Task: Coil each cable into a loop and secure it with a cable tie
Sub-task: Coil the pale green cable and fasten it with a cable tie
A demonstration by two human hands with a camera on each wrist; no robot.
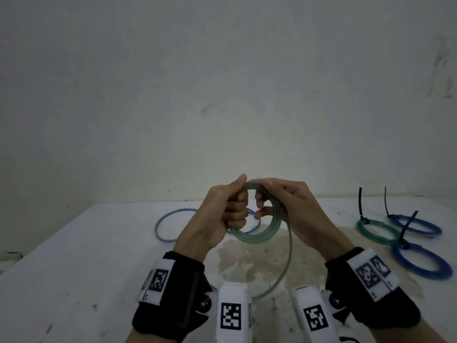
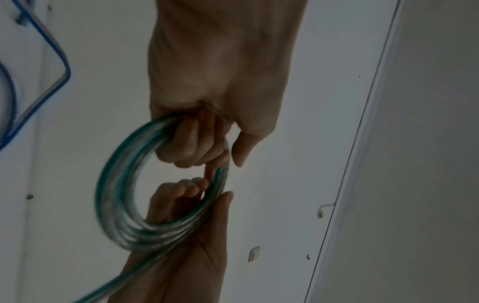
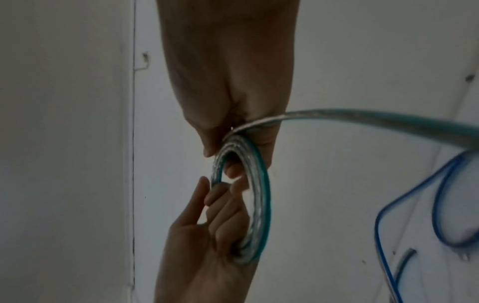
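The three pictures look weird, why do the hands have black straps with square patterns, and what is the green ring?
No machine here: a person works with bare hands. The big picture comes from a camera on their head; the other two come from cameras strapped to the wrists, looking along the fingers. The left hand and right hand each have a grip on a green cable being wound into a loop, with a loose tail hanging down. On the white table lie three finished coils tied with black cable ties, and a loose blue cable waiting.
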